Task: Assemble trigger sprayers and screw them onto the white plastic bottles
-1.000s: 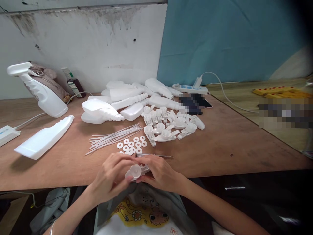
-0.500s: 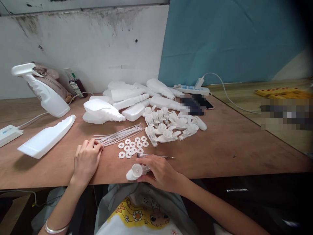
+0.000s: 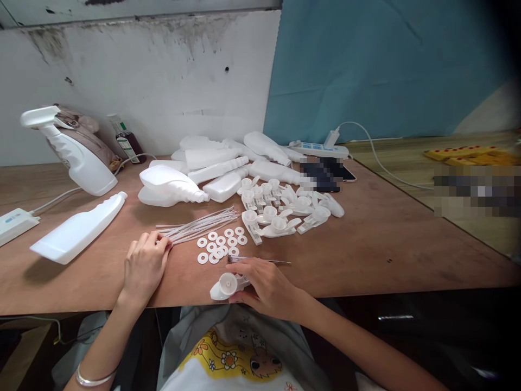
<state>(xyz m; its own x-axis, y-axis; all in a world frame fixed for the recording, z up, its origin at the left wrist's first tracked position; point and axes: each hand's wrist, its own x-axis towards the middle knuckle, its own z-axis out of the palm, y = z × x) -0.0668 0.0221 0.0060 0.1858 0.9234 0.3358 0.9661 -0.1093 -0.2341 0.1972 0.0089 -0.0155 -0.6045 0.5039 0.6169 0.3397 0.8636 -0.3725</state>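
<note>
My right hand (image 3: 268, 285) grips a white spray trigger head (image 3: 228, 284) at the table's front edge, its round collar facing up. Just beyond those fingers lies a screwdriver (image 3: 260, 259) with a clear handle. On the left, my left hand (image 3: 145, 262) rests on the table with its fingers closed over the near ends of a bundle of thin white tubes (image 3: 203, 224); how many are pinched is hidden. Several flat white ring washers (image 3: 220, 241) are spread between the hands. Behind them sits a cluster of more trigger heads (image 3: 279, 224).
Empty-looking white bottles (image 3: 215, 157) are piled toward the wall. One bottle (image 3: 79, 231) lies at left, near an upright spray bottle (image 3: 87, 160). A dark bottle (image 3: 128, 144) stands behind. Phones (image 3: 325, 174), a power strip (image 3: 321, 149) and a white cable (image 3: 374, 152) are at the right back.
</note>
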